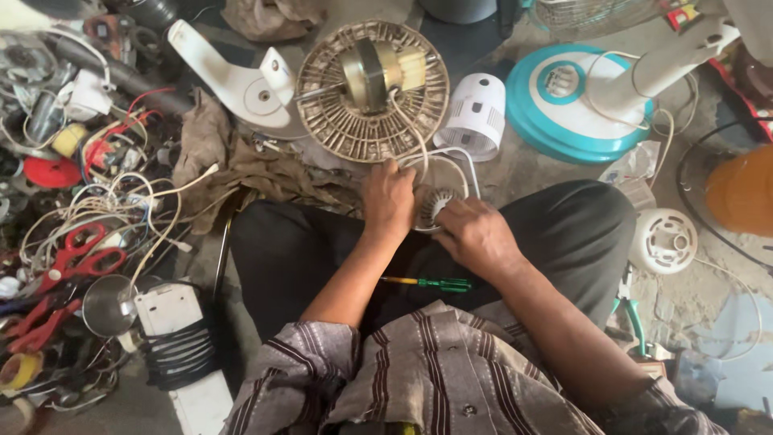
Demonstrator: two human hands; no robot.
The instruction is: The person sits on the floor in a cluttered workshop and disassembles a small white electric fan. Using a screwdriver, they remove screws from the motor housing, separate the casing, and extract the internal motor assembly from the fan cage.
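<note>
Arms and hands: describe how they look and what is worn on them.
Both hands are bare, with no gloves, rings or watch showing. The left hand and right hand come from forearms bare to about the elbow. Above that are the short sleeves of a shirt striped in dark brown and pale beige, with buttons down the front.

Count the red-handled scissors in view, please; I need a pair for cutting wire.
2: one pair of scissors lies on the tangled wires at left, a second pair just below it. More may be hidden in the clutter.
</note>
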